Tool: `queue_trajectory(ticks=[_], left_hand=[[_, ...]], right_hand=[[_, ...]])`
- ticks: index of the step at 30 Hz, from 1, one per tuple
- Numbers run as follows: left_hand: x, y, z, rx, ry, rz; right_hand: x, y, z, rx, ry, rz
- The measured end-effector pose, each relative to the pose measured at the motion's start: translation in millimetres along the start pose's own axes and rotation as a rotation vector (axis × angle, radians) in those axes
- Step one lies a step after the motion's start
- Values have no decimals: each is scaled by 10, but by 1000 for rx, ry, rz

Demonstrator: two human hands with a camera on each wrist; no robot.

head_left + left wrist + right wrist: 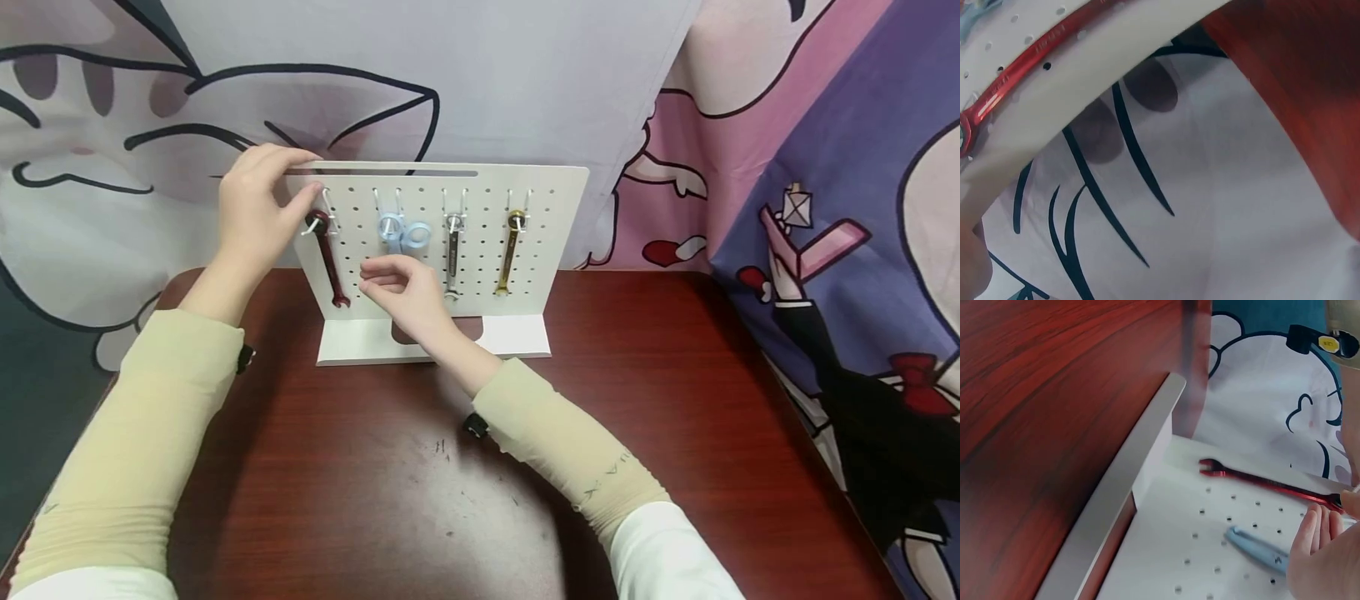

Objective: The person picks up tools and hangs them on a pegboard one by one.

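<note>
A white pegboard stands on the table with tools hanging from its hooks. My left hand grips its upper left corner, thumb in front and fingers over the top edge. Just below that thumb hangs a red wrench, also seen in the left wrist view. In front of the board, my right hand has loosely bent fingers with nothing visible between them. Above it hang light blue scissors, their lower part hidden behind the hand in the head view. Farther right are a dark grey wrench and a gold wrench.
The reddish-brown wooden table extends in front of the board and to both sides. Behind it hangs a printed cloth with cartoon figures. The board's white foot has a cut-out in its middle.
</note>
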State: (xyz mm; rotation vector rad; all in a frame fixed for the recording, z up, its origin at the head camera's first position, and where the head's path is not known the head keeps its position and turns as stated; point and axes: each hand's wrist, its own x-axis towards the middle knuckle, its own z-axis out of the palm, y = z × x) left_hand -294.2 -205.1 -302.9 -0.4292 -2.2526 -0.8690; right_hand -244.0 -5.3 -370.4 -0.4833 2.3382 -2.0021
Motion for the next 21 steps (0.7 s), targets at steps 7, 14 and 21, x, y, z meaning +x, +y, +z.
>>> queue_trajectory(ticks=[7,14,21], left_hand=[[-89,-117,-4,8,24,88],[-214,-187,-47,-18,95,128],[-484,-251,-235,89,67,122]], right_hand=[[-132,-29,-261,-47,-25,7],[-283,102,-616,-97,-6,-54],[-494,277,-1102,-181,45,-57]])
